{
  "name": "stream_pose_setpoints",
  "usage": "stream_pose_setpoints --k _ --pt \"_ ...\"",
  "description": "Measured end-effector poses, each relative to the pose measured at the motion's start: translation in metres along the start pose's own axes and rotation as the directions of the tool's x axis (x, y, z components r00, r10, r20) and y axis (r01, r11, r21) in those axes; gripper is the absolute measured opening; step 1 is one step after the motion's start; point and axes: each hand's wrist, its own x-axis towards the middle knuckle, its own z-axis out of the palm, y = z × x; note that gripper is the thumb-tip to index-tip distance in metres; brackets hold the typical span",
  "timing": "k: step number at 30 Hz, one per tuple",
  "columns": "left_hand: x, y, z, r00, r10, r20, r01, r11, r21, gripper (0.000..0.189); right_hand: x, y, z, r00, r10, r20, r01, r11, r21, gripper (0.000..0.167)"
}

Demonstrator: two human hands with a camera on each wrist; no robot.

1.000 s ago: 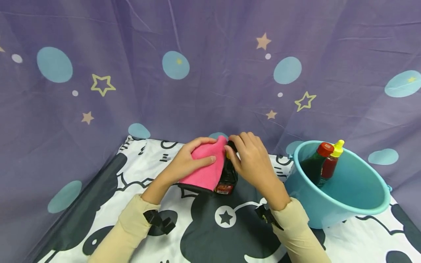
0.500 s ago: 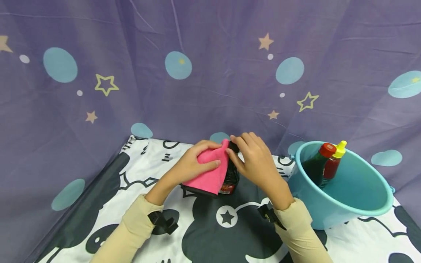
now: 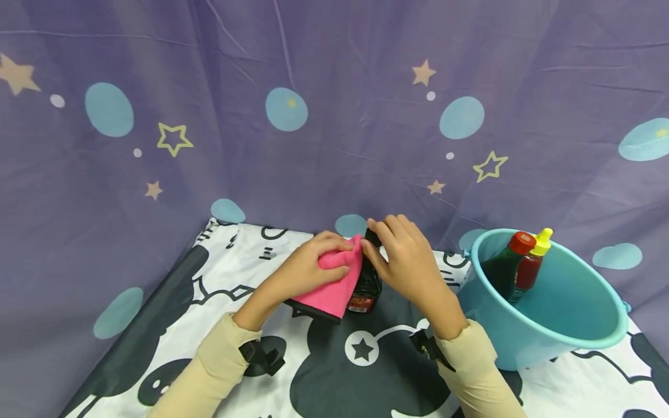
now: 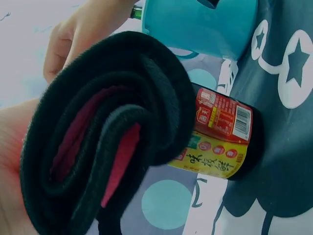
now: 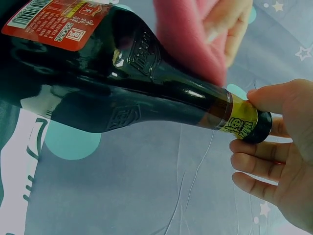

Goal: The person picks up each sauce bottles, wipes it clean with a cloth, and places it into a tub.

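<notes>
A dark glass sauce bottle (image 3: 367, 284) with a red and yellow label stands upright on the patterned cloth, near its back edge. My right hand (image 3: 410, 258) pinches the black cap (image 5: 261, 128) at its top between thumb and fingers. To the left, my left hand (image 3: 305, 267) grips a folded pink towel (image 3: 331, 296) with a black border. In the right wrist view the towel lies against the bottle's neck and shoulder. Seen from the left wrist, the towel's rolled black edge (image 4: 166, 98) covers part of the label.
A light blue bucket (image 3: 522, 348) stands to the right. Inside lean a green bottle with a red cap (image 3: 521, 242) and a red sauce bottle with a yellow nozzle (image 3: 542, 244). A purple curtain (image 3: 334, 168) with stars hangs behind the bedding-like cloth (image 3: 245, 255).
My left hand and the towel have slid slightly down along the bottle's neck. The right hand keeps its hold on the cap, and the head view has shifted a little.
</notes>
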Motion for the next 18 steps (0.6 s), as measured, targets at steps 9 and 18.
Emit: stream_pose_setpoints --k 9,18 --pt "0.001 0.002 -0.001 0.998 0.002 0.056 -0.015 0.969 0.248 0.034 0.0 0.001 -0.002 1.0 0.013 0.005 -0.013 1.0 -0.019 0.031" --pt "-0.001 -0.01 -0.005 0.994 -0.02 0.112 0.002 0.988 0.155 0.037 -0.001 -0.001 0.0 1.0 0.017 0.017 -0.017 1.0 -0.02 0.031"
